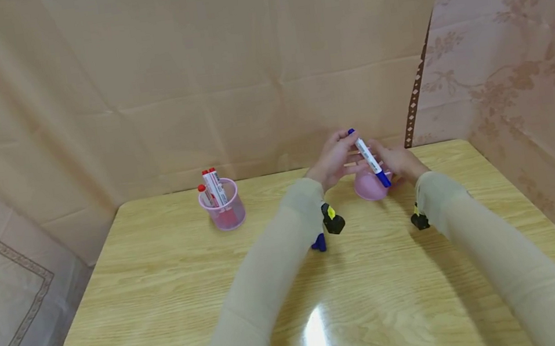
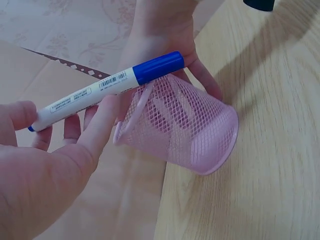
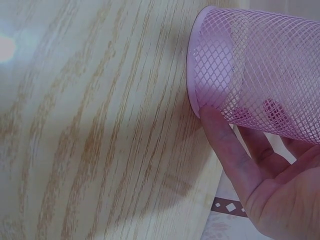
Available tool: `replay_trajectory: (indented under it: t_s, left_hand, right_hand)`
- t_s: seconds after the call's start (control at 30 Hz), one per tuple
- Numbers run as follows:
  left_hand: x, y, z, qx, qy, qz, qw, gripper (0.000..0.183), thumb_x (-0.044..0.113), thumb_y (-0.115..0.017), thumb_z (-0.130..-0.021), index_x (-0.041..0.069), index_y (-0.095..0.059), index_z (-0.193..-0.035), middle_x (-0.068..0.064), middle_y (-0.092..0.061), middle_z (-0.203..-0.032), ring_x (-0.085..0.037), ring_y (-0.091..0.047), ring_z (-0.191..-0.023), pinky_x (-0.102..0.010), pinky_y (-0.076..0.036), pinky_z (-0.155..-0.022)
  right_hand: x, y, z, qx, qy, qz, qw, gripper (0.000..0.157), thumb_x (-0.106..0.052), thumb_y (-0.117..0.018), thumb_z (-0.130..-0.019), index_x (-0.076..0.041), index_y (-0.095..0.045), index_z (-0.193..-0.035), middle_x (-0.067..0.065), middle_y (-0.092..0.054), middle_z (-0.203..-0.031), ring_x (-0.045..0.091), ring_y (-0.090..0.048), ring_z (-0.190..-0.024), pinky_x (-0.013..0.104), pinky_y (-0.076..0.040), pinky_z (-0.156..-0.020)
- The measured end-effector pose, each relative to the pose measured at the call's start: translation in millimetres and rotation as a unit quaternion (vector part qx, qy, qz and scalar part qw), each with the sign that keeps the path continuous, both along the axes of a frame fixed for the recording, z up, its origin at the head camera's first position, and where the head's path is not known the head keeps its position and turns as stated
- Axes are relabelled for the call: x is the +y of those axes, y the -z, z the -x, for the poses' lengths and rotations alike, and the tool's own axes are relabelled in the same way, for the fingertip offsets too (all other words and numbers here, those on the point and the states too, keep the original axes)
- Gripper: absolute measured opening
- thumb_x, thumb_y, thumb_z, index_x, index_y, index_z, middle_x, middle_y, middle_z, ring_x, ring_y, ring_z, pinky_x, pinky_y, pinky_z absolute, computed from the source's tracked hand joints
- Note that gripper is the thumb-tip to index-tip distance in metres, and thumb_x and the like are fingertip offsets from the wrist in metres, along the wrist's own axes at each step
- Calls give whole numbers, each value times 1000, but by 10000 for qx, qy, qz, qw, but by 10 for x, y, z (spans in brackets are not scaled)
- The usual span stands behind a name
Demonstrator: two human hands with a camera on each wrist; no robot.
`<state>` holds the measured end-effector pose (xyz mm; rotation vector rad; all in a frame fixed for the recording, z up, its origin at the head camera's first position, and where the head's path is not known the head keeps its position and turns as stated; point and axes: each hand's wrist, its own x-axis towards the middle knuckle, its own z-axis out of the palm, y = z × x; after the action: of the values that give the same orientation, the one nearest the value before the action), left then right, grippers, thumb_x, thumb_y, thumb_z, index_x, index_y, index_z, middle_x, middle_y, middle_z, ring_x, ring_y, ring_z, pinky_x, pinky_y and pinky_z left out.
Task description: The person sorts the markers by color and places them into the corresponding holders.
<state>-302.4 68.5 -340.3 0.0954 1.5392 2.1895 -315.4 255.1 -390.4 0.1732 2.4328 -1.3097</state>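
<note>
My left hand [image 1: 332, 161] pinches a white marker with a blue cap [image 1: 370, 156] between thumb and fingers, near its blue tail end. In the left wrist view the marker [image 2: 85, 102] slants across the rim of a pink mesh pen holder [image 2: 202, 127], cap end higher. My right hand [image 1: 398, 162] grips that pen holder from the right side. The right wrist view shows a finger at the base edge of the pen holder [image 3: 260, 65], with other fingers against the mesh. The holder is tilted, its base towards me.
A second pink mesh holder [image 1: 228, 219] stands at the back left with several red-capped markers [image 1: 215, 188] in it. Blue marker caps [image 1: 320, 243] lie on the wooden table [image 1: 168, 304], partly hidden by my left forearm. Curtains hang behind and beside the table.
</note>
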Motion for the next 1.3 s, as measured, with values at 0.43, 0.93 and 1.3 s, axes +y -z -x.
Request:
replay_trajectory:
  t_s: [0.43, 0.93, 1.3]
  left_hand:
    - [14, -27, -6, 2, -537, -451, 9975, 16, 24, -51, -100, 15, -47, -113, -15, -54, -104, -32, -61, -93, -48, -51, -88]
    - [-2, -51, -4, 454, -1034, -505, 9923, 21, 25, -51, -99, 13, -48, -117, -10, -54, -101, -31, -58, -101, -44, -54, -84]
    - [10, -41, -24, 626, -905, -355, 9933, 19, 22, -53, -99, 13, -51, -115, -6, -54, -99, -33, -58, -106, -46, -51, -87]
  right_hand:
    - [-24, -1, -25, 210, 120, -22, 9997, 111, -90, -28, -71, 4, -47, -127, 27, -47, -122, 42, -54, -105, 52, -55, -71]
    - [-20, 26, 1, 59, 113, 27, 9999, 112, -91, -29, -68, 3, -48, -125, 24, -50, -123, 42, -52, -108, 51, -56, -72]
    - [-13, 9, 12, -16, -9, -87, 10000, 116, -92, -23, -69, -2, -41, -140, 28, -44, -135, 46, -49, -115, 50, -56, -72]
